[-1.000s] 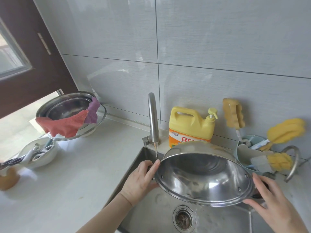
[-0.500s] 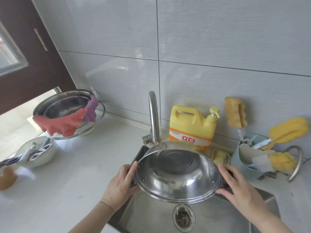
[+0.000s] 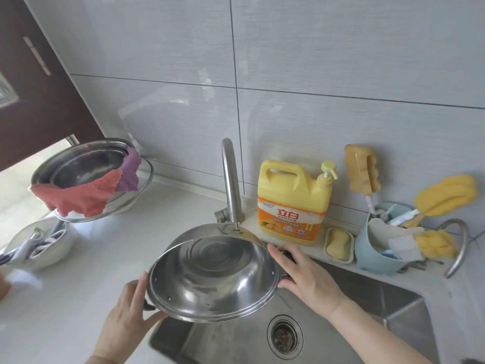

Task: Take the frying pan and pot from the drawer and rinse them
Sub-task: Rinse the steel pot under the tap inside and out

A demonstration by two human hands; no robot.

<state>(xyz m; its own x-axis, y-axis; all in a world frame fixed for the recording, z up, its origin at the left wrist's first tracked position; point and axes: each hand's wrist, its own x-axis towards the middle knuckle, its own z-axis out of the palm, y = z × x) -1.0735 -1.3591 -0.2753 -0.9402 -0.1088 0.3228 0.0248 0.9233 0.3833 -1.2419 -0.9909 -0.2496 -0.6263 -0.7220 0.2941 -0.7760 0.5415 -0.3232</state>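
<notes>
Over steel sink (image 3: 372, 306), hands tilt shiny round pot (image 3: 212, 277).

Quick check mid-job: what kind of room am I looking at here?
A home kitchen, most likely: a stainless steel sink with a curved metal tap, a yellow dish soap jug by the tiled wall, and both hands holding a shiny steel pot.

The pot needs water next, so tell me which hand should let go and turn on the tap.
Probably the right hand. It grips the pot on the far side, nearest the faucet base, while the left hand supports the near rim, farther from the faucet.
</notes>
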